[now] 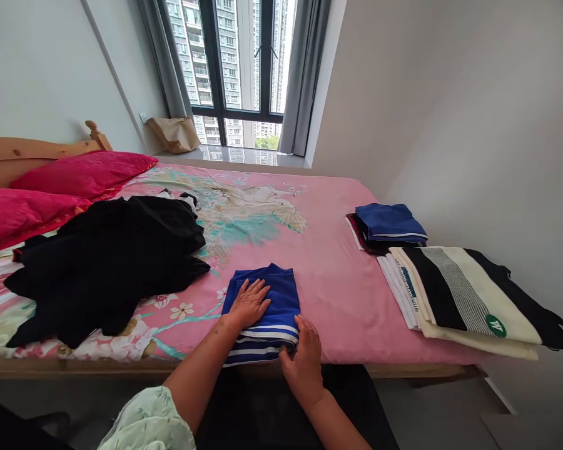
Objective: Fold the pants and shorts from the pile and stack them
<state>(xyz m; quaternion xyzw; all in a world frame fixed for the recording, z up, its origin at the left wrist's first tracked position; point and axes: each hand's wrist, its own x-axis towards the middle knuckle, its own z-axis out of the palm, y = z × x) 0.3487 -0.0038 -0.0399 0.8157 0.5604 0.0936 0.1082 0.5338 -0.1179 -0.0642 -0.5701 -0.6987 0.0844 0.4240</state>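
A folded blue garment with white stripes [284,297] lies near the front edge of the bed; its exact kind is hidden by the folds. My left hand [251,303] rests flat on top of it with the fingers stretched out. At the garment's near right corner, my right hand [304,353] pinches the striped edge, thumb below and fingers above. Left of the garment is a loose heap of black clothes [107,262]. To the right sit a stack topped with a folded blue garment [390,222] and a stack topped with a cream, black and striped garment [455,287].
Pink floral bedding [342,300] covers the bed, which has a wooden front edge [403,371]. Red pillows [84,175] lean by the wooden headboard [37,150]. A brown paper bag [174,134] stands on the sill under the window [234,62]. A wall borders the right side.
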